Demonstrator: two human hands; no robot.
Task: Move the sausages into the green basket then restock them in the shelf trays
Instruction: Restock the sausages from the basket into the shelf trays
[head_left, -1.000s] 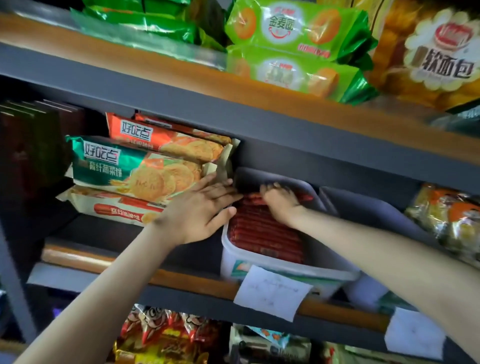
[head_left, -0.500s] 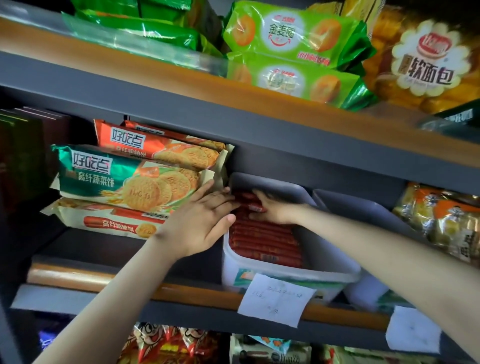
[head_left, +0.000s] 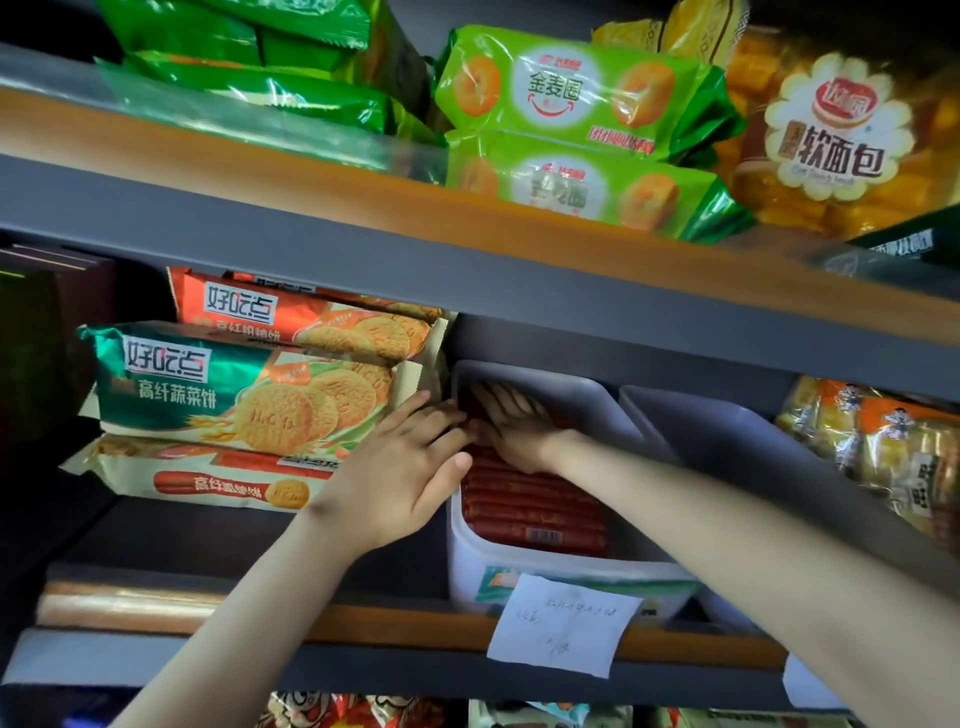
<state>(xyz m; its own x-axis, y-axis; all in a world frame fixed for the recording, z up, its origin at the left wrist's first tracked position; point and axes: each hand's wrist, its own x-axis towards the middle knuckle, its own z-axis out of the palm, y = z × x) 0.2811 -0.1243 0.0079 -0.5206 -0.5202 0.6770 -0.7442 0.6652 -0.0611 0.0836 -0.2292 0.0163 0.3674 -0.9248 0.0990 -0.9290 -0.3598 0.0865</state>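
- We see the tray (head_left: 467, 564) on the shelf (head_left: 363, 670). Its front wall sits right at the shelf's wooden lip, and a paper label (head_left: 563, 623) hangs over that wall.
- Headroom is tight here: the upper shelf (head_left: 467, 280) crosses low above the tray's back rim, leaving only a narrow slot open over it.
- On the left, the biscuit packs (head_left: 234, 395) are stacked just beside the tray, with a strip of bare shelf in front of them.
- On the right, a second tray (head_left: 727, 447) stands just beside the first.
- The sausages (head_left: 535, 512) lie crosswise in the tray in flat rows, filling its left side from front to back.
- Our left hand (head_left: 400, 483) comes up from below, fingers straight and together, laid flat against the outside of the tray's left wall with the thumb at the rim. It grips nothing.
- Our right hand (head_left: 514, 426) reaches in over the right rim, palm down, fingers spread and straight, pressing on the rear sausages. It pinches nothing and curls round nothing.
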